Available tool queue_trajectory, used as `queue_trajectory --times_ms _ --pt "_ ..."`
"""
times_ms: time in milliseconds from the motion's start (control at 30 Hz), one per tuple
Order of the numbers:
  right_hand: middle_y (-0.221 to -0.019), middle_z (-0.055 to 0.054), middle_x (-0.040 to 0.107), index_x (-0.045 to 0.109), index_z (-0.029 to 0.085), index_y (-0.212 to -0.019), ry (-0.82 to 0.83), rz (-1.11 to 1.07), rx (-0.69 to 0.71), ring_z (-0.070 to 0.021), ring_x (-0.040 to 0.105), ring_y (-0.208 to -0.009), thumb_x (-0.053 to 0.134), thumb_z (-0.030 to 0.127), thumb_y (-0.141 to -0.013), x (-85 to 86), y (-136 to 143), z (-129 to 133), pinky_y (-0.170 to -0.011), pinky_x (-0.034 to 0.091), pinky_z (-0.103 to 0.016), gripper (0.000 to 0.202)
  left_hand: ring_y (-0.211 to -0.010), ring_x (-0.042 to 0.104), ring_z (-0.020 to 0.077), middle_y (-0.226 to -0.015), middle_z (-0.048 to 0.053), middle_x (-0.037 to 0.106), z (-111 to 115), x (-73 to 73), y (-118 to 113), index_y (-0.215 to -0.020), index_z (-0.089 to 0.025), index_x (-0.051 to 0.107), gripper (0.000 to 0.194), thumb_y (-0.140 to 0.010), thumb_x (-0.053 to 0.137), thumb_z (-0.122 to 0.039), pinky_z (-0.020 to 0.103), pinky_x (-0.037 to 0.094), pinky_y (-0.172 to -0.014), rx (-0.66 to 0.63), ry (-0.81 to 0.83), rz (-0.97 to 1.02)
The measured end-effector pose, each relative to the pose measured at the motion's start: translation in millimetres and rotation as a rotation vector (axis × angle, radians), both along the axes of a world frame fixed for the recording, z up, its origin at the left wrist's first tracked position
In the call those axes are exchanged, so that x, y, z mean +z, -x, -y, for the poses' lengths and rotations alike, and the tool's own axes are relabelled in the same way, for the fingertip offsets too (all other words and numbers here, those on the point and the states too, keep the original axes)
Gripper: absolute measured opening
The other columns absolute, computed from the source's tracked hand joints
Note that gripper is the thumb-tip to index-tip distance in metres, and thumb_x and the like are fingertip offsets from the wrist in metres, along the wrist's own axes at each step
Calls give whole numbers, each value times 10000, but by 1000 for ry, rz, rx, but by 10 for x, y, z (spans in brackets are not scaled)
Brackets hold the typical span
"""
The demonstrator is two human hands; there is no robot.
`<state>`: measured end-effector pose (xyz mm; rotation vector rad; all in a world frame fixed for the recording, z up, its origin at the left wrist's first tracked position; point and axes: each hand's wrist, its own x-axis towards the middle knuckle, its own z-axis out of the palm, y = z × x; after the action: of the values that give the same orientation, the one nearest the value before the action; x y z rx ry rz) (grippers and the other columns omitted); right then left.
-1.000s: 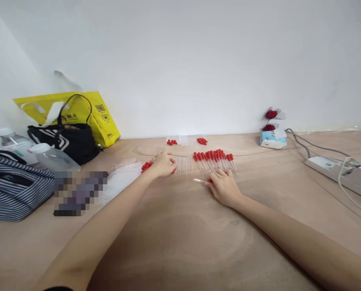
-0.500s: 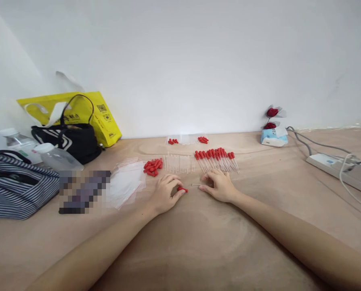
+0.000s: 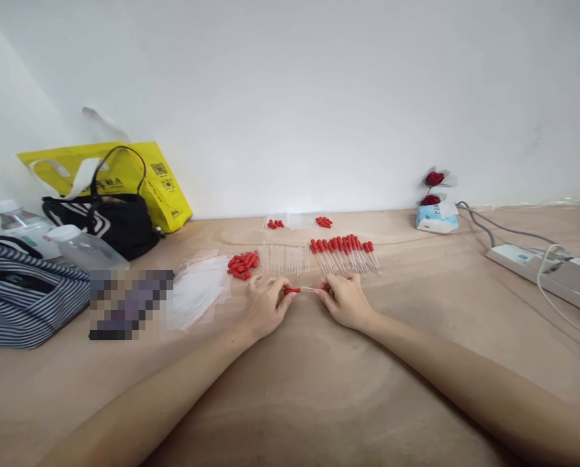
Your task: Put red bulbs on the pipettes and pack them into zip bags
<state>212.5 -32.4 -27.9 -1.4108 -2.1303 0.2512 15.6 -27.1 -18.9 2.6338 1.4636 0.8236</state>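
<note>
Pinches red dropper bulb (image 3: 294,290) in left hand (image 3: 265,302), clear tube (image 3: 309,289) at bulb's three o'clock in right hand (image 3: 344,300). Likely light: soft bulb, stiff tube; grip near facing ends.

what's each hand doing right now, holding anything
Left hand: closed, pinching a red rubber bulb.
Right hand: closed, holding a thin clear tube pointed toward the bulb.
</note>
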Motion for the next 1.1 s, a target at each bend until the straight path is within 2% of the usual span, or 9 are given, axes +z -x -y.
queue_trajectory --times_ms 200,367,567,800,1100 --pt "-723 6 626 502 183 -788 0 -75 41 -123 546 -669 420 292 -844 -31 54 -7 -762 237 -301 147 -874 568 171 -885 -7 659 -4 18 -9 -932 -239 542 161 -855 410 -290 437 175 -937 -22 12 -11" --pt "-683 5 593 489 179 -734 -19 -152 150 -118 519 -630 455 262 -825 -25 62 19 -678 310 -257 128 -851 569 162 -841 -24 663 -16 22 -9 -864 -239 575 165 -852 413 -265 431 180 -926 -31 36 11" --pt "-638 1 582 528 176 -730 -92 -171 258 -119 495 -602 499 175 -781 -3 30 34 -643 340 -248 59 -779 572 146 -780 -25 652 -31 18 5 -816 -214 571 149 -841 431 -260 416 212 -907 -62 23 38" --pt "-644 0 596 560 169 -773 -201 -146 356 -104 493 -580 465 189 -813 -30 -33 -12 -697 317 -268 104 -721 579 128 -743 -20 655 2 27 11 -780 -198 568 164 -847 435 -267 399 211 -926 -154 -127 34" --pt "-682 -32 612 583 143 -812 -356 -11 342 -119 489 -612 384 174 -839 -37 -7 -52 -677 247 -277 203 -720 580 129 -722 -18 653 23 45 -3 -762 -188 557 170 -850 423 -243 404 214 -928 -202 -131 11"
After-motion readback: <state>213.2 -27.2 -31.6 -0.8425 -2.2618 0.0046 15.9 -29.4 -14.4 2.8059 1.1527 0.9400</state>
